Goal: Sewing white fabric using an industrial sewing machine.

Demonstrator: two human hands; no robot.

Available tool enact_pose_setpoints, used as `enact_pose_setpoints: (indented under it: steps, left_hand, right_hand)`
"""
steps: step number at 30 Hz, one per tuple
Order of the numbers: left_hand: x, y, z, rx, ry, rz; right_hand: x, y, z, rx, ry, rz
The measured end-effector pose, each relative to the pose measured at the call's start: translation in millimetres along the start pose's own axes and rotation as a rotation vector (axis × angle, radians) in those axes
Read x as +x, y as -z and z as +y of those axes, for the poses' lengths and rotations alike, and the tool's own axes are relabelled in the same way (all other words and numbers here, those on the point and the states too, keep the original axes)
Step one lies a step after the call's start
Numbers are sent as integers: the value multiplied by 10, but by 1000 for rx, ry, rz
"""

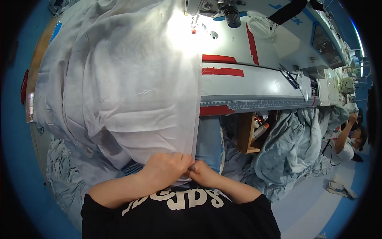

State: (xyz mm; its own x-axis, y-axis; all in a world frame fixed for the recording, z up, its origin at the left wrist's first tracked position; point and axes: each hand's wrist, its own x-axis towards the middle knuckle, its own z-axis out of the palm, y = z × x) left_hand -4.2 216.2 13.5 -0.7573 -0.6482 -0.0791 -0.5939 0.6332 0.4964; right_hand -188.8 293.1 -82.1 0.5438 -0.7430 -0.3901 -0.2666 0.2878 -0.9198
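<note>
A large sheet of pale white fabric (135,91) drapes over the sewing table and hangs down toward my body. Its straight right edge runs from under the sewing machine head (215,10) to my hands. My left hand (169,163) is closed on the fabric near that edge. Close beside it, my right hand (202,173) pinches the edge of the same fabric, fingers bent. The two hands almost touch, and the cloth between their fingertips is mostly hidden. A bright lamp lights the fabric around the needle area.
Right of the fabric, the table front carries a ruler strip (270,103) and red tape (223,72). Small scissors (289,77) lie there. Below are an open wooden drawer (247,135) and a heap of grey-blue cloth (288,147). Another person (350,139) sits at far right.
</note>
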Motion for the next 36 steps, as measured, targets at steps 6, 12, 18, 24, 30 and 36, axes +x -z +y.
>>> enact_pose_setpoints:
  steps: [6,12,18,24,30,36]
  left_hand:
    - [-65,-389,-89,-29,63,59]
    - [138,-171,-181,-173,82,-237]
    - [704,474,-618,-277,-75,168]
    - [2047,868,-2081,70,100,994]
    - [2562,1224,-2533,-35,303,813]
    - [2837,1473,-2825,-133,281,808]
  right_hand:
    - [-2,-1,-184,-457,234,135]
    - [186,826,-848,-880,730,301]
    - [677,951,-687,-796,991,173]
    - [655,1043,-661,-791,873,133]
    - [789,1224,-968,-745,820,54]
    - [879,1432,-1113,-681,775,10]
